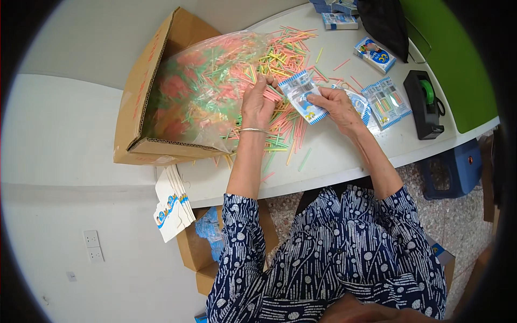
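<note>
My left hand (259, 102) is closed around a few pink sticks (272, 93), their ends pointing toward a small packet. That blue-and-white plastic packet (302, 97) is pinched between the thumb and fingers of my right hand (336, 109). Beneath both hands, a loose heap of thin pink, yellow and green sticks (283, 62) spreads over the white table. More sticks fill a clear plastic bag (207, 75) that spills out of a cardboard box (141, 91) on the left. Just right of my right hand lies a packet with coloured sticks inside (386, 103).
A black tape dispenser (421, 105) with green tape stands on the right. Behind it are a small blue-and-white box (375, 55) and a black bag (383, 24). Flat printed cartons (173, 207) hang at the near left edge, above an open box (195, 245). A blue stool (452, 169) stands below right.
</note>
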`<control>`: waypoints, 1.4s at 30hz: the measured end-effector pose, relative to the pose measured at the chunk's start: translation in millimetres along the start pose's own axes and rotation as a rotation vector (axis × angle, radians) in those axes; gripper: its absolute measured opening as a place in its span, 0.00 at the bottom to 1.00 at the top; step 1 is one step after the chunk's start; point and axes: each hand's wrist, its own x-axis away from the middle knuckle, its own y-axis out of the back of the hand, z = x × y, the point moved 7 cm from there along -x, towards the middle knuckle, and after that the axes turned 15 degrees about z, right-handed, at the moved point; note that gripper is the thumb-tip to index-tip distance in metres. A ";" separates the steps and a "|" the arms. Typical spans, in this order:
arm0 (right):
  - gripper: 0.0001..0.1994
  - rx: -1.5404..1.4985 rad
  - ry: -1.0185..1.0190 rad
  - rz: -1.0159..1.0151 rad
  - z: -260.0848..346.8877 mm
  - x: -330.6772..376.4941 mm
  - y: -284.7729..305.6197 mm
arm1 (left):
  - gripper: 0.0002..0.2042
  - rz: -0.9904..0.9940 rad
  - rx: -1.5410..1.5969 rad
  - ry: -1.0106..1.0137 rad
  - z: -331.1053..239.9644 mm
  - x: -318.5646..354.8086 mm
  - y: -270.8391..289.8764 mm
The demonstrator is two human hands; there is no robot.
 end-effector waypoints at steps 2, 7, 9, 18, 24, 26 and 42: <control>0.10 0.075 -0.051 0.027 1.2 3.2 3.9 | 0.09 0.024 -0.006 0.016 -6.7 3.0 -8.4; 0.12 0.145 -0.127 0.122 7.0 9.7 -3.1 | 0.08 0.089 -0.016 -0.078 -25.2 9.5 -32.7; 0.11 0.161 -0.117 0.184 4.9 9.7 -0.1 | 0.06 0.177 -0.055 -0.122 -31.0 11.8 -49.6; 0.13 -0.077 -0.174 0.382 -7.1 11.3 -8.9 | 0.08 0.349 -0.133 -0.102 -23.9 27.0 -81.4; 0.13 -0.054 -0.185 0.447 -4.5 15.2 -13.4 | 0.10 0.292 -0.364 -0.023 -14.3 32.1 -86.0; 0.13 -0.044 -0.178 0.443 -4.9 15.7 -14.7 | 0.11 0.315 -0.364 -0.021 -9.9 33.8 -88.0; 0.13 0.066 -0.139 0.412 -0.6 17.3 -12.1 | 0.18 0.245 -0.576 -0.296 -25.2 62.6 -101.2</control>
